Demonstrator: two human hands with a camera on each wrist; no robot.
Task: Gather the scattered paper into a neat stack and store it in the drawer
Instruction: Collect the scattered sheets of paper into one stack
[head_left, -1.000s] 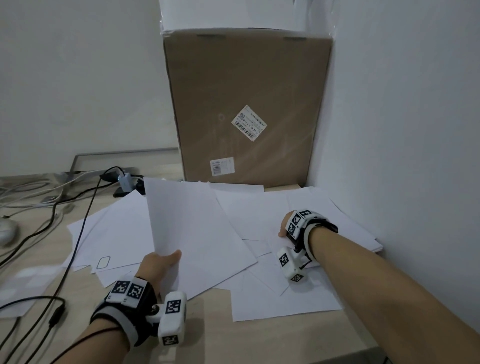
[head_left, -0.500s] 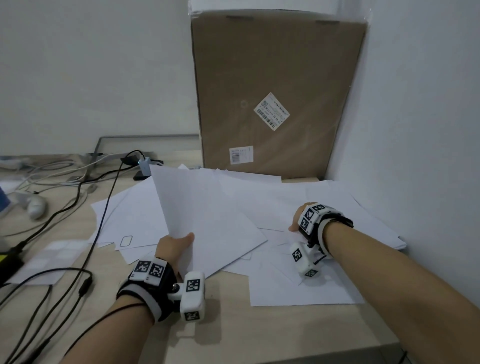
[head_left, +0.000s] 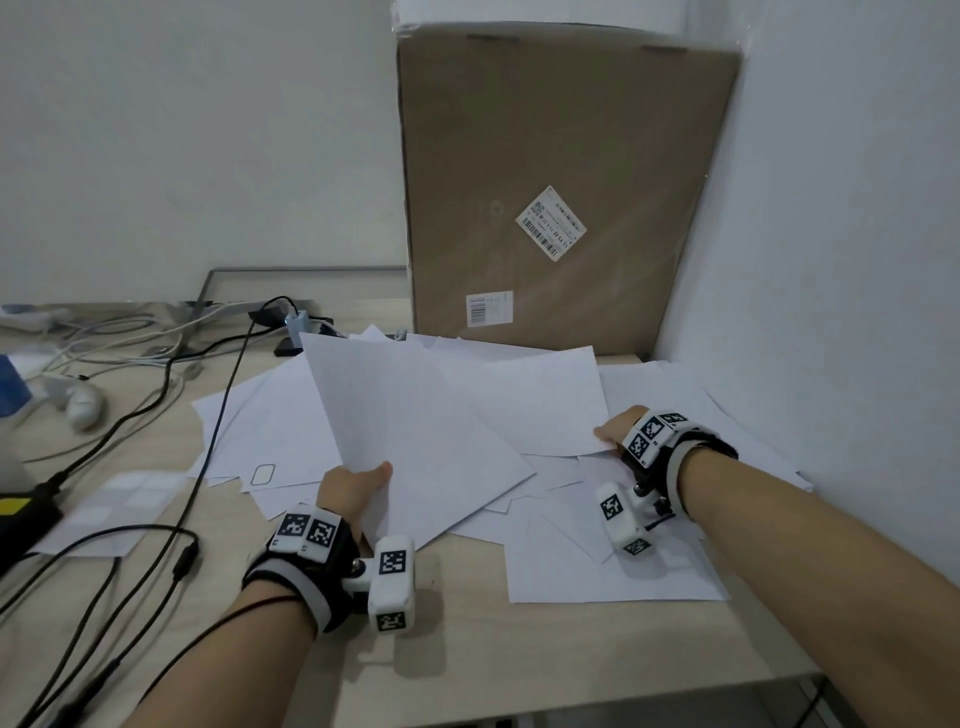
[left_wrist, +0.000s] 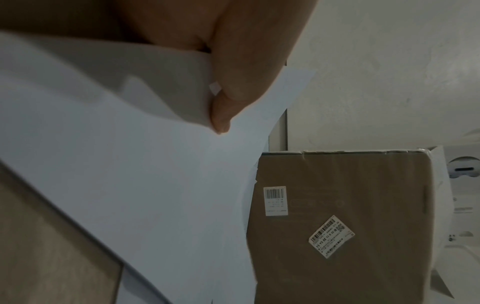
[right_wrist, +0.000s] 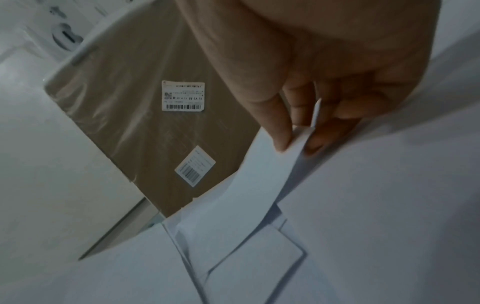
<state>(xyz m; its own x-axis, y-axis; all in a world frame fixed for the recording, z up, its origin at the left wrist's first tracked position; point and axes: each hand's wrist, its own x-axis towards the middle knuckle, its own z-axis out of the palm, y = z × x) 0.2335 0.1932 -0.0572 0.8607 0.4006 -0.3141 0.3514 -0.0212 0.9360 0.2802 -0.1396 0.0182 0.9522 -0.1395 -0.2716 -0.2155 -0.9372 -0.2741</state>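
Several white paper sheets (head_left: 270, 431) lie scattered and overlapping on the wooden desk (head_left: 519, 649). My left hand (head_left: 358, 483) pinches the near edge of a lifted sheet (head_left: 410, 431), thumb on top; in the left wrist view the thumb (left_wrist: 233, 86) presses on that sheet (left_wrist: 145, 185). My right hand (head_left: 618, 431) pinches the corner of another sheet (head_left: 545, 400) raised off the pile; in the right wrist view its fingers (right_wrist: 280, 123) grip that sheet's edge (right_wrist: 262, 170). No drawer is in view.
A tall cardboard box (head_left: 561, 192) stands against the back wall, right behind the papers. A white wall (head_left: 831, 260) closes off the right side. Black and white cables (head_left: 156, 395) run across the left of the desk, with a black device (head_left: 21, 519) at the left edge.
My right hand has taken hold of a sheet's corner and lifted it off the pile. My left hand keeps holding its raised sheet. The head view has shifted left.
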